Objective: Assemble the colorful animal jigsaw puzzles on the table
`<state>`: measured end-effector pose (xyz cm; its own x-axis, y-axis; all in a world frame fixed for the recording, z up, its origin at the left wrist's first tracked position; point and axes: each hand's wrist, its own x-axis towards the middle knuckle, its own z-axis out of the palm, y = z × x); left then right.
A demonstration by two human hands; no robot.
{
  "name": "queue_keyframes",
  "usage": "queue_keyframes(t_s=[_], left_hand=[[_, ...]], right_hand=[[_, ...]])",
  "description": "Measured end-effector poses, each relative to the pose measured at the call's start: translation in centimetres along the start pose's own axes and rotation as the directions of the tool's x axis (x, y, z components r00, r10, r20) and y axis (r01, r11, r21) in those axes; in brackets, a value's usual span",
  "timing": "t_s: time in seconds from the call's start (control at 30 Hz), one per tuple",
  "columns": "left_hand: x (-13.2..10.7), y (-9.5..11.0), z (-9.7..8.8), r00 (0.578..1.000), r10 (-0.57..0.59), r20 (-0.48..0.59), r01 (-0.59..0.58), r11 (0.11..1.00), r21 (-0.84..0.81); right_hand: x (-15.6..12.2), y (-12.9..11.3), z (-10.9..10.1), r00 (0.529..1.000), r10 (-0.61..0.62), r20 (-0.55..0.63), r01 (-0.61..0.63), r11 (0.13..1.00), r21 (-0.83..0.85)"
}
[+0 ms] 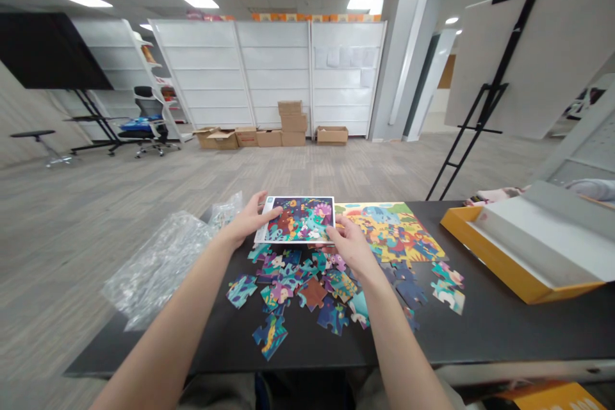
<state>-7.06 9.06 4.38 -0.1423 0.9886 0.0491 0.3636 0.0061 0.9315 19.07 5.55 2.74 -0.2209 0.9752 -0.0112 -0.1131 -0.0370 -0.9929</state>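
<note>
Both hands hold a white-bordered picture card [300,219] with a dark, colourful animal scene, raised above the table. My left hand [247,221] grips its left edge, thumb across the front. Around the lower right corner my right hand [350,243] is closed, thumb on the face. Below the card lies a loose heap of jigsaw puzzle pieces [313,293] in purple, teal and blue. One piece [270,336] sits apart towards the near edge. Two joined-looking pieces [449,285] lie to the right. A yellow puzzle picture [394,230] rests flat behind my right hand.
On the dark table [331,352], crumpled clear plastic bags [163,262] lie at the left, partly over the edge. An open yellow and white box [523,250] takes up the right side. Beyond the table are cardboard boxes [293,128], an office chair [147,122] and a board stand [480,102].
</note>
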Motion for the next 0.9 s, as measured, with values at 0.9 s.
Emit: queue_keyframes(t_s=[0.9], left_hand=[[4.7, -2.6, -2.7, 0.995, 0.037, -0.097, -0.046, 0.995, -0.087]], right_hand=[[-0.2, -0.1, -2.2, 0.994, -0.090, -0.062, 0.077, 0.980, -0.185]])
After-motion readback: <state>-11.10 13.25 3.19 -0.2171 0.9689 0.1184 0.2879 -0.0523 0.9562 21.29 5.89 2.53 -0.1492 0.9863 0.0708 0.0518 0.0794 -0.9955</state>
